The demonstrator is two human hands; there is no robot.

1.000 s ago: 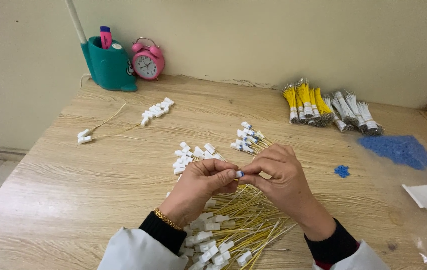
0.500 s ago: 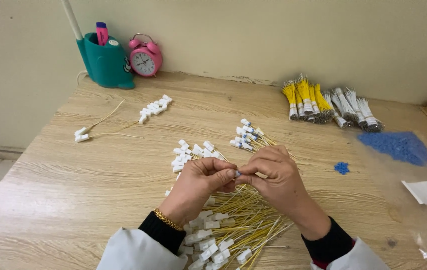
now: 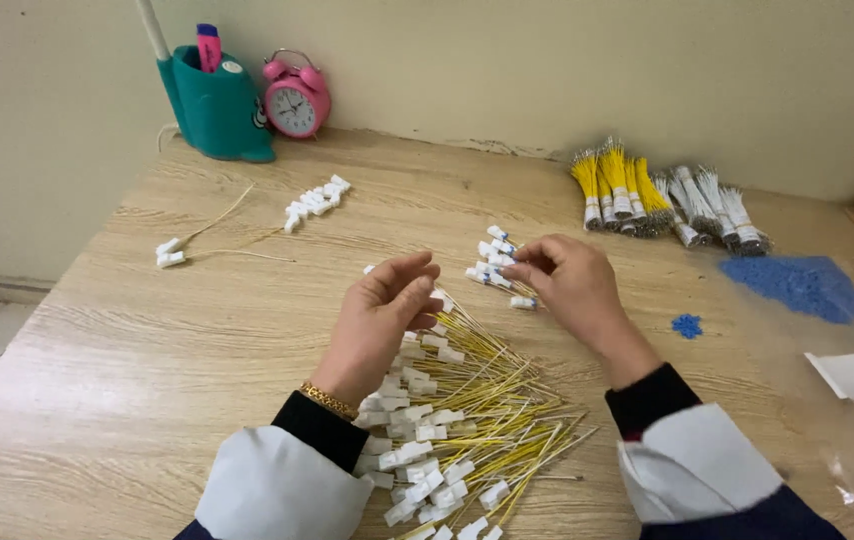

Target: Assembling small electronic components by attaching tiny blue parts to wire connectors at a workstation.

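The hands have parted since a moment ago. The right hand [image 3: 572, 285] now reaches the small cluster of white-tipped yellow wires [image 3: 495, 262], fingers pinching there, though what they hold is hidden. The left hand [image 3: 379, 325] hovers loosely curled, empty, over the big wire pile [image 3: 452, 430] on the pale wooden table [image 3: 147, 350].

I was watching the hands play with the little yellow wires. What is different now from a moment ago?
The two hands have come apart. Before, they were pinched together over one small white connector. Now the right hand has moved out to the small cluster of white connectors, and the left hand hovers over the pile of yellow wires. The pink clock, teal holder and wire bundles stayed put.
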